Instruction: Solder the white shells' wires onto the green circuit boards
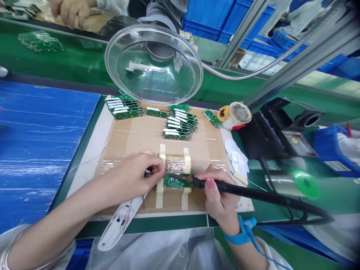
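My right hand (221, 195) is closed round the black handle of a soldering iron (206, 183), its tip pointing left over a green circuit board (177, 182). That board lies between two strips of cream tape (186, 198) on a cardboard-covered work board (135, 138). At the board's left end my left hand (150, 168) is pinched; thin wires seem to be between its fingers, though their ends are hidden. Below this hand a long white plastic housing (119, 225) with small parts and wires inside sticks out over the table's front edge.
Stacks of green boards (181, 125) lie behind the work area. A clear round hood (153, 67) hangs above them. To the right stand a tape-wrapped pot (239, 112), a black iron stand (281, 127) and a solder reel (305, 183). A co-worker's hand (73, 11) shows across the green belt.
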Available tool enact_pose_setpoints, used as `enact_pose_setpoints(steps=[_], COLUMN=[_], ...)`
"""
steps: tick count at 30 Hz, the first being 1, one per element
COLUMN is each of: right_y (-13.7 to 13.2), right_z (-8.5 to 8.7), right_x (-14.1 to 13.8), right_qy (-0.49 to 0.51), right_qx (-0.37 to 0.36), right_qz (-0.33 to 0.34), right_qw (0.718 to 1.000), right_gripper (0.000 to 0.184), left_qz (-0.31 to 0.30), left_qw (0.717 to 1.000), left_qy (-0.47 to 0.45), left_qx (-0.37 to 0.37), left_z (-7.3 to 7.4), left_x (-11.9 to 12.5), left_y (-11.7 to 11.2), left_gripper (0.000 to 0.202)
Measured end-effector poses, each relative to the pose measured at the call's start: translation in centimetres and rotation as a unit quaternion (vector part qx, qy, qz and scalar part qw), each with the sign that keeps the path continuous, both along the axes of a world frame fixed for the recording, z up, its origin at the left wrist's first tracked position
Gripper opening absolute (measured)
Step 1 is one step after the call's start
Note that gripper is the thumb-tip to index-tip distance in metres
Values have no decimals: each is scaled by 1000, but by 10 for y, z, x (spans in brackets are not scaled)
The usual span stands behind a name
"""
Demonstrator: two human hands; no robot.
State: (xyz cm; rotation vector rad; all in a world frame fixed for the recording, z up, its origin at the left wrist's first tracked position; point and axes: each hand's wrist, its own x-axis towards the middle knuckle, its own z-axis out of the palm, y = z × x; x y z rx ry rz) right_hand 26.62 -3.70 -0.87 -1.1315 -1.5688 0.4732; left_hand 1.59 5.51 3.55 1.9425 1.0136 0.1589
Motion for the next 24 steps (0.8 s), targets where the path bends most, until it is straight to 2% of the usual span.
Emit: enact_pose_setpoints(steps=[5,12,18,21,24], right_y=[-1,-3,-7,-9,-9], right_z=[-2,-6,-7,-10,-13], right_x=[2,2,4,6,6], right_qy=[-2,35,11,-10,-7], right_qx=[-2,29,20,30,53], right_qz=[6,-61,-83,-123,-181], right_qw=[1000,997,996,992,982], right_gripper=[15,20,18,17,24], left_qz=[8,9,31,39,49], left_qw=[1000,1000,999,999,998], left_qy=[-5,-9,-30,-36,-39], left_qx=[0,-9,-1,-6,3], left_z=[-3,-5,-11,-13,-13], left_x=[1,-1,0,0,0], left_y=[-2,-4,-6,-8,-10], left_gripper=[31,28,28,22,13])
